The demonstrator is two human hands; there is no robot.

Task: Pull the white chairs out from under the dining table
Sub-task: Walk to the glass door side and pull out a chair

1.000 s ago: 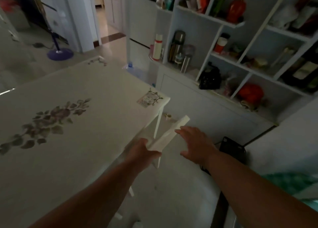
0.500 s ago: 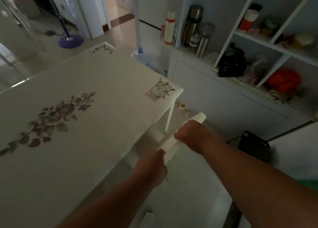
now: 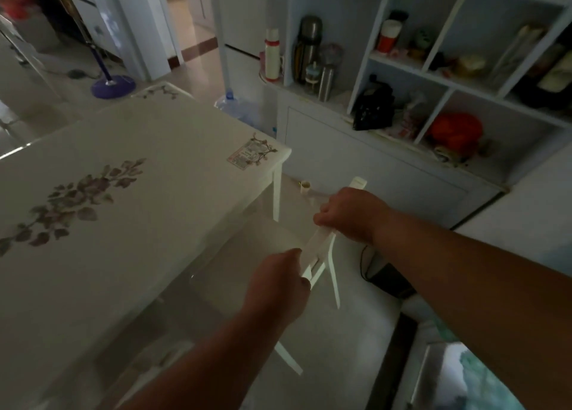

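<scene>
Both hands — left hand (image 3: 280, 281), right hand (image 3: 349, 214) — clench the white chair (image 3: 318, 244) top rail; a skewed pull could knock the dining table (image 3: 154, 177) leg.

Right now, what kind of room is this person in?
Probably the dining area of a home. There is a white dining table with flower prints, a white chair beside it that both hands hold by the top rail, and open shelves with flasks and bottles.

White dining table (image 3: 130, 224), floral print; chair (image 3: 318, 248) on floor (image 3: 349, 332).
</scene>
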